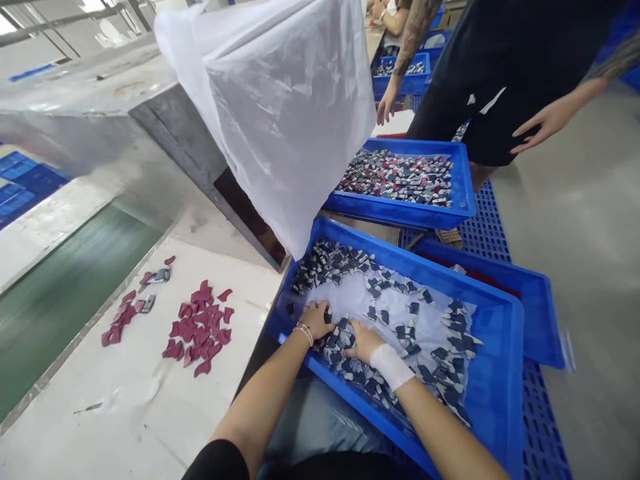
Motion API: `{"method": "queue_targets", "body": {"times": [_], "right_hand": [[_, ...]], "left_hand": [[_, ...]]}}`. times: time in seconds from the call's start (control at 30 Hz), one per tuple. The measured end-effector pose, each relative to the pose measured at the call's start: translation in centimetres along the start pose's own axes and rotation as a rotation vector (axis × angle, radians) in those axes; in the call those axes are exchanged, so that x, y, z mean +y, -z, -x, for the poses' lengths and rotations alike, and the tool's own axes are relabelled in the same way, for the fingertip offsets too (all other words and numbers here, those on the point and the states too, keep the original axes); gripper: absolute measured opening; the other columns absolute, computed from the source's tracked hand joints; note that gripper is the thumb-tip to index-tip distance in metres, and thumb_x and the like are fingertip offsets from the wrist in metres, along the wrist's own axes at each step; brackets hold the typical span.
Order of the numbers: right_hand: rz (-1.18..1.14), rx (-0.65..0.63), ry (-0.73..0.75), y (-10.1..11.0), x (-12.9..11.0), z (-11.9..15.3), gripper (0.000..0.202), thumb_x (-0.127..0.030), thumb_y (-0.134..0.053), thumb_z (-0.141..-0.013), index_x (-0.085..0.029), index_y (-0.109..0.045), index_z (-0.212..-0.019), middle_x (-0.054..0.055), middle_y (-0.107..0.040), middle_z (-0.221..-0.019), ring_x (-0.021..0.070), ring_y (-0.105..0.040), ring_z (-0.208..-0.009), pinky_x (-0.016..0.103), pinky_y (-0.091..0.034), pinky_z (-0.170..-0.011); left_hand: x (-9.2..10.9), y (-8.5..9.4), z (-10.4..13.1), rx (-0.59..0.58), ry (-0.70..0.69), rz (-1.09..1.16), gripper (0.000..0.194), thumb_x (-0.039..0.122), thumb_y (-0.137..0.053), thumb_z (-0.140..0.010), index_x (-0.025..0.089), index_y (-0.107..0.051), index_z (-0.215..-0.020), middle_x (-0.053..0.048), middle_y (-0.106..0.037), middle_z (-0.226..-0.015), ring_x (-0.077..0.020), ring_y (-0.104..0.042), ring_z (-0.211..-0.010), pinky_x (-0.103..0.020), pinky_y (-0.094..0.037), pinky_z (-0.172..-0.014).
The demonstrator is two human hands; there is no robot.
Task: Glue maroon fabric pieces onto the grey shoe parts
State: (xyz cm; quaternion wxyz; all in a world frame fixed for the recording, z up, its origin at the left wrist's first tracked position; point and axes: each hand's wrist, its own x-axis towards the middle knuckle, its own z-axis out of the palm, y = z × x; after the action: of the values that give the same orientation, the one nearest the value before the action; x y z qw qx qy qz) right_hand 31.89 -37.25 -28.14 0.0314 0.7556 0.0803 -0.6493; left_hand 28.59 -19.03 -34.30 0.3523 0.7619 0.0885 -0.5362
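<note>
Both my hands are inside a large blue tray (500, 373) lined with a thin white sheet (345, 293). Small dark blue and whitish pieces (380, 387) lie scattered and heaped on the sheet. My left hand (315, 320), with bands at the wrist, rests at the tray's near left side, its thumb and fingers apart around some pieces. My right hand (364, 341), with a white wrap (393, 365) on its wrist, faces it, fingers spread and touching the pieces between the two hands. Some fingertips are hidden among the pieces.
On the white table (135, 413) to the left lie dark red pieces (200, 327). A metal housing with a white cloth (300, 87) overhangs the tray. Beyond is another blue tray (465, 193) of mixed pieces, with a person (465, 73) beside it. A green belt (75, 287) runs at far left.
</note>
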Motion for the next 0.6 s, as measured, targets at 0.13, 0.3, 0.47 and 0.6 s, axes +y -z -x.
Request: {"method": "queue_targets", "body": {"times": [0.13, 0.3, 0.47, 0.6], "right_hand": [[0.03, 0.008, -0.049, 1.6, -1.1, -1.8, 0.071, -0.046, -0.067, -0.093, -0.017, -0.039, -0.151, 0.018, -0.047, -0.143, 0.0296, -0.055, -0.119, 0.052, -0.046, -0.102], [0.07, -0.051, 0.083, 1.5, -2.5, -1.9, 0.065, -0.042, -0.072, -0.089, -0.019, -0.048, -0.144, 0.013, -0.049, -0.139, 0.0311, -0.05, -0.125, 0.054, -0.043, -0.105], [0.101, -0.033, -0.073, 0.0, -1.4, 0.2, 0.088, -0.04, -0.077, -0.083, -0.027, -0.031, -0.158, 0.015, -0.034, -0.153, 0.0415, -0.033, -0.139, 0.066, -0.033, -0.109], [0.053, -0.054, -0.055, -1.0, -0.5, 1.2, 0.086, -0.034, -0.081, -0.079, -0.027, -0.038, -0.153, 0.014, -0.038, -0.148, 0.0385, -0.041, -0.134, 0.057, -0.044, -0.104]], "left_hand": [[-0.1, 0.3, -0.1, -0.1, -0.078, -0.005, 0.061, 0.043, -0.071, -0.087, 0.019, -0.051, -0.139, -0.014, -0.045, -0.14, -0.0313, -0.048, -0.125, -0.051, -0.045, -0.104], [0.6, 0.0, 1.4, -0.249, -0.182, -0.032, 0.061, 0.046, -0.073, -0.085, 0.021, -0.054, -0.138, -0.012, -0.054, -0.131, -0.0299, -0.054, -0.119, -0.052, -0.048, -0.1], [1.3, -0.8, 2.3, -0.255, -0.165, -0.114, 0.08, 0.055, -0.08, -0.071, 0.024, -0.053, -0.14, -0.014, -0.05, -0.14, -0.039, -0.05, -0.129, -0.062, -0.044, -0.103], [2.1, -0.9, 1.6, -0.325, -0.176, -0.15, 0.091, 0.045, -0.09, -0.057, 0.026, -0.055, -0.138, -0.01, -0.06, -0.134, -0.035, -0.06, -0.121, -0.05, -0.05, -0.102]]}}
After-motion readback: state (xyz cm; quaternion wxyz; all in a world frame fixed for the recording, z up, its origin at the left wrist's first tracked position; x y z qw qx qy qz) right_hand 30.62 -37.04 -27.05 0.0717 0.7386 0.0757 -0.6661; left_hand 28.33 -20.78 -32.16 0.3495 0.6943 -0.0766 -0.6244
